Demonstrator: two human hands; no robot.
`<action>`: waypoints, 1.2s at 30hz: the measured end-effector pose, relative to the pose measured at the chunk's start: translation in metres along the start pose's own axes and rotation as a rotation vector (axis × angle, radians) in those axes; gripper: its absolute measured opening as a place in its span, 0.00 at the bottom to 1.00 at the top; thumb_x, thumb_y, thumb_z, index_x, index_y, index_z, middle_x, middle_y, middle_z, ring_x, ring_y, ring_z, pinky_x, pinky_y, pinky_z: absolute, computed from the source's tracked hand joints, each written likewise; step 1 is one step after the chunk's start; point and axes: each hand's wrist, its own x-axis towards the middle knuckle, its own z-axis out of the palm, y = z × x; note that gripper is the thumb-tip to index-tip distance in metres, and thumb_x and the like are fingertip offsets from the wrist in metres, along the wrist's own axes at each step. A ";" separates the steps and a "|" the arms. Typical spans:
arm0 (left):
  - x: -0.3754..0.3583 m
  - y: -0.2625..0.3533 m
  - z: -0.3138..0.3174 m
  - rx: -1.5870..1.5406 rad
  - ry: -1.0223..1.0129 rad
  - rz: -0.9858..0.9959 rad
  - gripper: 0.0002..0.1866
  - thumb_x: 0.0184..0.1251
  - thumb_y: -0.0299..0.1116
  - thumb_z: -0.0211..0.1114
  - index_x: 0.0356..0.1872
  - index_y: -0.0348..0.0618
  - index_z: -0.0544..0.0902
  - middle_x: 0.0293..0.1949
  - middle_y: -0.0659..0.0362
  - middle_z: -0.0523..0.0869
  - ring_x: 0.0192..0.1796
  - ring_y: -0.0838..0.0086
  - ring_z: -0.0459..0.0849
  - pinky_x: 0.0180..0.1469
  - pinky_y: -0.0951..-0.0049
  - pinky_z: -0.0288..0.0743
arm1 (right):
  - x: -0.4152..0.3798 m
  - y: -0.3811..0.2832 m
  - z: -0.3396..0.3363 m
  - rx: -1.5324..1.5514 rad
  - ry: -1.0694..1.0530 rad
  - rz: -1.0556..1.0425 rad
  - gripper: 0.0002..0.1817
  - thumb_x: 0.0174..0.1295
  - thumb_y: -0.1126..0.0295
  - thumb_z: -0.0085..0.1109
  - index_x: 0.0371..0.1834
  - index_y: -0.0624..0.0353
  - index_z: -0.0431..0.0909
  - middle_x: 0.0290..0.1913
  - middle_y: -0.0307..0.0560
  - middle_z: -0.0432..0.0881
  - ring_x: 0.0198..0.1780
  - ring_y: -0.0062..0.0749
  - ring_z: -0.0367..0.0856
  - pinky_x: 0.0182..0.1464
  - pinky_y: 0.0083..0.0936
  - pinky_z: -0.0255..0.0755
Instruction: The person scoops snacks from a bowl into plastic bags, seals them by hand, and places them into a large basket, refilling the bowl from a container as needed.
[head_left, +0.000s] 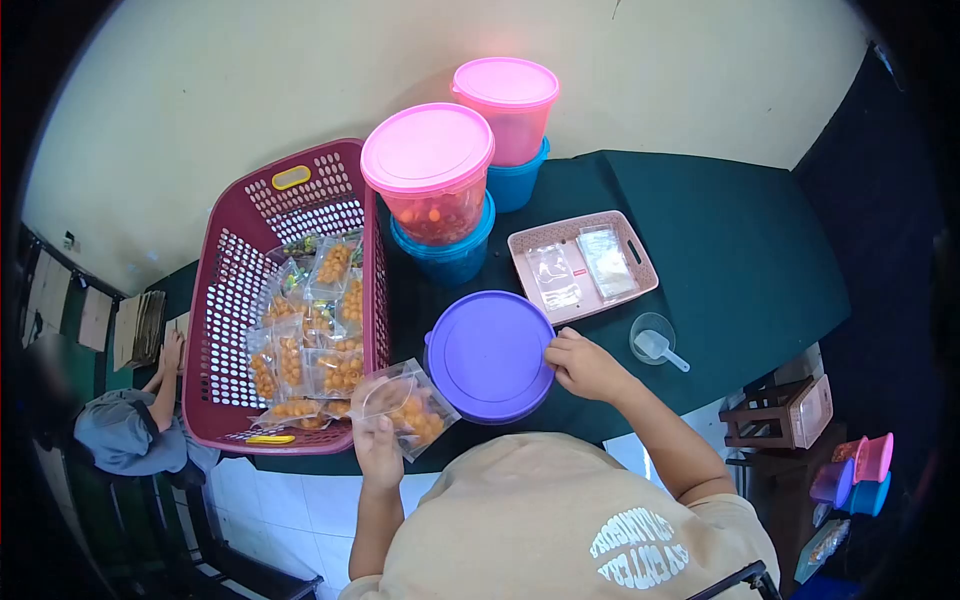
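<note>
My left hand [378, 450] grips a clear plastic bag [415, 412] of round orange snacks, held up beside the basket's near right corner. My right hand [588, 366] has its fingers closed on the right edge of a purple lid [490, 355], which covers a round tub in front of me. Left of the tub stands a maroon laundry basket [215, 385] with several similar snack bags [335, 372] piled inside. The sides of the purple-lidded tub are mostly hidden beneath its lid.
Pink-lidded tubs [428, 150] stand stacked on blue ones [450, 262] at the back. A pink tray [520, 262] with plastic bags and a clear cup [640, 322] with a white scoop [660, 348] lie to the right. Another person [130, 435] sits at left.
</note>
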 end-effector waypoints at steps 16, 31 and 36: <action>0.002 0.003 0.004 0.042 -0.018 0.014 0.29 0.72 0.50 0.54 0.64 0.41 0.62 0.53 0.46 0.79 0.52 0.55 0.83 0.56 0.58 0.76 | 0.000 0.023 0.002 0.077 0.009 0.033 0.06 0.47 0.79 0.56 0.29 0.59 0.76 0.33 0.47 0.75 0.43 0.45 0.71 0.46 0.37 0.70; 0.003 -0.001 0.001 0.034 -0.021 -0.053 0.30 0.71 0.50 0.58 0.63 0.38 0.65 0.55 0.48 0.76 0.59 0.63 0.77 0.60 0.65 0.71 | 0.009 0.011 0.038 -0.134 0.243 0.063 0.07 0.45 0.76 0.56 0.30 0.59 0.73 0.32 0.48 0.74 0.41 0.45 0.73 0.47 0.38 0.68; 0.010 0.001 0.017 0.160 -0.076 0.076 0.27 0.71 0.49 0.57 0.57 0.34 0.72 0.52 0.49 0.78 0.56 0.65 0.78 0.59 0.66 0.71 | 0.010 -0.021 0.020 -0.176 0.466 0.232 0.13 0.54 0.70 0.60 0.44 0.59 0.76 0.44 0.50 0.75 0.47 0.46 0.73 0.53 0.38 0.67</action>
